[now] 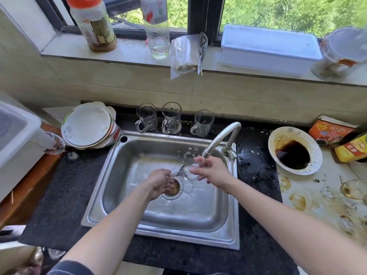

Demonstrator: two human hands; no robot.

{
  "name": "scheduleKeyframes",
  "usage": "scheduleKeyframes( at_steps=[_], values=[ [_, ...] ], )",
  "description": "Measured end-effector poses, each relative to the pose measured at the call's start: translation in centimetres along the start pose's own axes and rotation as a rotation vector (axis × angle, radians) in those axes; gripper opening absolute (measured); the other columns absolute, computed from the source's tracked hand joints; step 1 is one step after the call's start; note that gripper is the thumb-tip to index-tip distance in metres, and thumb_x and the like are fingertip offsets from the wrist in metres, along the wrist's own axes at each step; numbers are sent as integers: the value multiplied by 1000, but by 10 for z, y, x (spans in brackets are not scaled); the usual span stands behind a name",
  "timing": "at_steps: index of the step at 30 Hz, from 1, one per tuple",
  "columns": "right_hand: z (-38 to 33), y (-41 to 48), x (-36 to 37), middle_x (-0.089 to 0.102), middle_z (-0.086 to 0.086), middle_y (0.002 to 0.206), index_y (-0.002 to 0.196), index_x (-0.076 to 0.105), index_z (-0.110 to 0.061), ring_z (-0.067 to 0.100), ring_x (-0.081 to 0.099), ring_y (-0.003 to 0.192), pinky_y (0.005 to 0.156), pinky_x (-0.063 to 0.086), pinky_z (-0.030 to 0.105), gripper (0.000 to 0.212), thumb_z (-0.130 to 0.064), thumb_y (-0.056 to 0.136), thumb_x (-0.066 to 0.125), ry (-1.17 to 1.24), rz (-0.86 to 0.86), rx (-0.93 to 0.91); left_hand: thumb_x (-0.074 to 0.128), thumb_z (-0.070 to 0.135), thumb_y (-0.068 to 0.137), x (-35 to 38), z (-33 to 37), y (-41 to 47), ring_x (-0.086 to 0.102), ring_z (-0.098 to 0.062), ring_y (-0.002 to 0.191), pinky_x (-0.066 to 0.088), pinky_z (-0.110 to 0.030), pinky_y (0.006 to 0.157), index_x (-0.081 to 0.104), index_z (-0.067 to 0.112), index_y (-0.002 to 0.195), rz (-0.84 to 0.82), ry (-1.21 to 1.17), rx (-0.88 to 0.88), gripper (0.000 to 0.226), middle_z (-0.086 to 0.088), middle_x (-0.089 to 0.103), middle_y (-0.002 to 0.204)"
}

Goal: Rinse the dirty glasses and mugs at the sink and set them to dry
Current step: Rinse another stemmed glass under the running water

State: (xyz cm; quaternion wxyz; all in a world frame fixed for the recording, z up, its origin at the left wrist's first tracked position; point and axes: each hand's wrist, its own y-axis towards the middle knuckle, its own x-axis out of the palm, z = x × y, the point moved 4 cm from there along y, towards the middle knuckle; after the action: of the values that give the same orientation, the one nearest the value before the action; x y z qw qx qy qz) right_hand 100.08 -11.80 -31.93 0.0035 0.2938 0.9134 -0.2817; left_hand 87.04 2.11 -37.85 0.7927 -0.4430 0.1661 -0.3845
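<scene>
I note the left hand [160, 182] pinching the stem of a wine glass [186, 172], which lies sideways over the sink [158, 233] so that its bowl sits under the tap [222, 139]. The right hand [210, 171] cups the bowl between thumb and fingers, in my judgement to rub it clean. Three mugs [171, 121] stand behind the sink.

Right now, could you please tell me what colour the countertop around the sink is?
The countertop is black, head view.
</scene>
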Motion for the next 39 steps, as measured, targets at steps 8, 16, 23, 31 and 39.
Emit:
scheduleKeyframes(
  at_steps=[8,16,23,31,39],
  values=[
    [-14,-20,-31,53,-18,103,86,65,-21,5,60,73,70,55,34,27,-41,76,80,-549,326,-461,45,15,99,38,-4,24,41,-17,51,29,-17,36,49,7,92,-188,-85,-107,12,-21,59,77],
    [-16,-12,-24,67,-9,85,99,72,-18,4,61,62,66,49,22,16,-29,86,73,-402,31,-173,49,31,98,49,-4,29,31,-8,35,16,-13,30,54,13,95,-213,28,-134,19,-15,53,71],
    [-23,-9,-13,64,-12,122,114,68,-37,12,61,106,93,46,33,28,-45,87,66,-931,-73,-326,43,43,98,33,-12,29,16,-7,38,12,-11,32,56,16,88,-177,92,-147,32,0,38,49],
    [-17,-3,-10,57,-5,138,130,58,-36,19,54,124,103,44,40,41,-36,90,64,-914,-75,-291,40,37,97,17,-3,28,17,-9,36,13,-11,36,58,13,85,-75,290,-100,32,-2,37,52],
    [-17,3,-15,65,-11,105,125,64,-26,8,61,87,86,49,31,42,-27,84,71,-688,-95,-126,39,26,94,8,4,27,19,-10,33,16,-9,39,55,12,81,30,370,-59,25,-5,38,55]
  ],
)
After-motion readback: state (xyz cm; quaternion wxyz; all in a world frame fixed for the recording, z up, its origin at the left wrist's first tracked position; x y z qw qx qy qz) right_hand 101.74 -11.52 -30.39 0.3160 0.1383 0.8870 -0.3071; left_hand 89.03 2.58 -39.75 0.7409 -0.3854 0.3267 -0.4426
